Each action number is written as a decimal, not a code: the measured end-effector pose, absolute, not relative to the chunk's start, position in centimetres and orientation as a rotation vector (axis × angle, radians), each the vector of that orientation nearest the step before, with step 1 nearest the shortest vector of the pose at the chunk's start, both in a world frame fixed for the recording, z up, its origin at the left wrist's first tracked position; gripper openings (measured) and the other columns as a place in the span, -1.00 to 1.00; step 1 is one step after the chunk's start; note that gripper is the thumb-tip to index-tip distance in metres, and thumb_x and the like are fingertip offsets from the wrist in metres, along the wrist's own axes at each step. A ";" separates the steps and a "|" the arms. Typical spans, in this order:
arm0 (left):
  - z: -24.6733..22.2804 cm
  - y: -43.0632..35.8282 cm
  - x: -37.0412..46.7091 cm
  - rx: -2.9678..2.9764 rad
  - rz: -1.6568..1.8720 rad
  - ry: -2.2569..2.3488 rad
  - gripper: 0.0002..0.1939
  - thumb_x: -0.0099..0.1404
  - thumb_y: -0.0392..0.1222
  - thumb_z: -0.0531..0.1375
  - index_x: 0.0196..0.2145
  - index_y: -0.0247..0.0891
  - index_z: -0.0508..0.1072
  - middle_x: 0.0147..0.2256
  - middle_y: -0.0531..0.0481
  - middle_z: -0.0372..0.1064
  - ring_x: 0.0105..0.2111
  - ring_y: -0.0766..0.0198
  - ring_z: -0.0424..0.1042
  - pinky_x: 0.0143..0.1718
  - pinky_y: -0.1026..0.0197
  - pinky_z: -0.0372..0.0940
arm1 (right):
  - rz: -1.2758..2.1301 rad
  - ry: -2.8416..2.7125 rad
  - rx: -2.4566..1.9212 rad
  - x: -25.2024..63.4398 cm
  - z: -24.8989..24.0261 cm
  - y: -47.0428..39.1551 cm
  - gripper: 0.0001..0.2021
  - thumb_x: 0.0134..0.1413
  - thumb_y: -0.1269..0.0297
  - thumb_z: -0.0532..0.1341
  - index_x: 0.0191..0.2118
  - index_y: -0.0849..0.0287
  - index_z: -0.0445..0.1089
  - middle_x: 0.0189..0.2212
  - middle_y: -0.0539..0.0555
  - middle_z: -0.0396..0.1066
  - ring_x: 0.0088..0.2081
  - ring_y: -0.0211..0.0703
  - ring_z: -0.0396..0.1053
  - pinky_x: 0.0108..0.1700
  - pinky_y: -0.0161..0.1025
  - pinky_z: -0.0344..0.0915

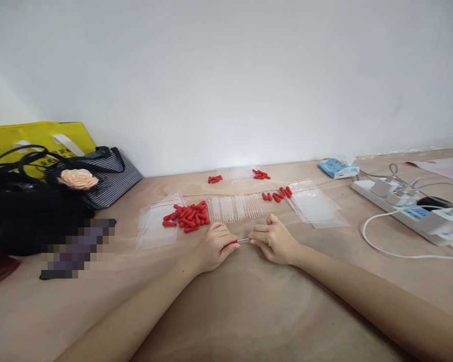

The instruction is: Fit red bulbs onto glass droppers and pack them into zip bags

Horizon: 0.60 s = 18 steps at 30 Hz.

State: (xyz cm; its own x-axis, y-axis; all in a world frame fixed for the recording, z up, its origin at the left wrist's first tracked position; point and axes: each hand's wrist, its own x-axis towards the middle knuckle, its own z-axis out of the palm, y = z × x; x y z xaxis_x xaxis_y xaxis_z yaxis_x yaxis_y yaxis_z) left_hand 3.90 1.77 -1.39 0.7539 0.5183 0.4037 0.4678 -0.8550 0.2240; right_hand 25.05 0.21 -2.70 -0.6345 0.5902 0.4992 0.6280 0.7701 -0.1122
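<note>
My left hand (216, 247) pinches a red rubber bulb (232, 242) between thumb and fingers. From it a thin clear tube (243, 240) runs across to my right hand (272, 240), whose fingers are closed on the tube's other end. The tube's tip at the bulb is hard to make out. Just beyond my hands lies a row of clear dropper tubes (234, 207). Left of that row is a heap of red bulbs (189, 215), partly over clear zip bags (154, 226). Several more red bulbs (277, 195) lie to the right, beside another stack of zip bags (317, 206).
Farther back are more tubes (240, 174) between two small groups of red bulbs (214, 179). A tissue pack (337, 168) and a power strip (407, 206) with cables are at right. A striped bag (109, 186), black bag (30, 216) and yellow bag (18, 133) stand at left.
</note>
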 end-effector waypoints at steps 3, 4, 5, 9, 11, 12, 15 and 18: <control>-1.3 1.8 3.7 2.847 0.637 0.750 -0.70 0.31 -0.13 -0.04 -0.42 -0.24 0.42 -0.54 0.02 0.30 -0.45 0.30 0.26 -0.18 0.15 0.15 | -0.077 -2.450 -0.910 25.1 -2.5 0.0 -0.77 0.13 0.39 -0.02 -0.39 0.17 0.37 -0.52 -0.01 0.33 -0.52 -0.33 0.12 -0.31 -0.23 -0.13; -1.4 1.8 3.7 2.840 0.636 0.745 -0.71 0.31 -0.12 -0.04 -0.39 -0.24 0.43 -0.53 0.02 0.31 -0.44 0.30 0.27 -0.18 0.15 0.15 | -0.081 -2.454 -0.907 25.1 -2.4 0.0 -0.77 0.13 0.38 -0.02 -0.38 0.17 0.37 -0.52 -0.01 0.33 -0.51 -0.33 0.13 -0.30 -0.23 -0.12; -1.4 1.8 3.6 2.828 0.651 0.750 -0.71 0.31 -0.12 -0.04 -0.36 -0.23 0.43 -0.52 0.01 0.33 -0.44 0.29 0.28 -0.18 0.15 0.15 | -0.091 -2.457 -0.905 25.1 -2.3 -0.1 -0.78 0.13 0.37 -0.01 -0.38 0.16 0.38 -0.52 -0.01 0.33 -0.49 -0.32 0.15 -0.29 -0.23 -0.12; -1.7 1.9 3.5 2.728 0.815 0.900 -0.75 0.27 -0.11 0.03 -0.16 -0.21 0.37 -0.38 -0.04 0.37 -0.32 0.23 0.32 -0.19 0.13 0.18 | -0.164 -2.477 -0.948 25.0 -1.7 -0.1 -0.81 0.09 0.30 0.05 -0.38 0.15 0.40 -0.51 0.03 0.33 -0.41 -0.25 0.21 -0.29 -0.21 -0.12; -1.8 1.9 3.4 2.661 0.893 1.038 -0.64 0.23 -0.10 0.07 -0.01 -0.19 0.24 -0.21 -0.09 0.33 -0.19 0.18 0.29 -0.13 0.09 0.17 | -0.181 -2.458 -1.039 25.5 -1.6 0.4 -0.80 0.08 0.31 0.05 -0.40 0.16 0.41 -0.49 0.04 0.35 -0.40 -0.24 0.23 -0.28 -0.20 -0.12; -1.8 1.9 3.3 2.627 0.926 1.106 -0.58 0.22 -0.10 0.08 0.03 -0.18 0.17 -0.14 -0.11 0.28 -0.14 0.16 0.26 -0.11 0.07 0.17 | -0.179 -2.417 -1.120 25.9 -1.6 0.9 -0.80 0.08 0.31 0.04 -0.40 0.16 0.41 -0.48 0.05 0.37 -0.40 -0.23 0.24 -0.27 -0.20 -0.11; -1.6 1.8 3.3 2.576 0.946 1.175 -0.56 0.22 -0.14 0.08 0.05 -0.17 0.12 -0.09 -0.12 0.22 -0.11 0.15 0.24 -0.09 0.06 0.18 | -0.141 -2.100 -1.520 28.1 -1.7 2.8 -0.76 0.08 0.28 0.01 -0.37 0.15 0.42 -0.38 0.08 0.42 -0.31 -0.15 0.29 -0.23 -0.19 -0.07; -1.4 1.7 3.4 2.598 0.875 1.105 -0.68 0.22 -0.19 0.06 -0.04 -0.18 0.21 -0.14 -0.08 0.24 -0.13 0.18 0.26 -0.09 0.09 0.20 | -0.095 -1.704 -1.933 30.6 -1.9 4.6 -0.70 0.08 0.20 -0.03 -0.34 0.15 0.44 -0.34 0.13 0.44 -0.29 -0.08 0.32 -0.24 -0.17 -0.03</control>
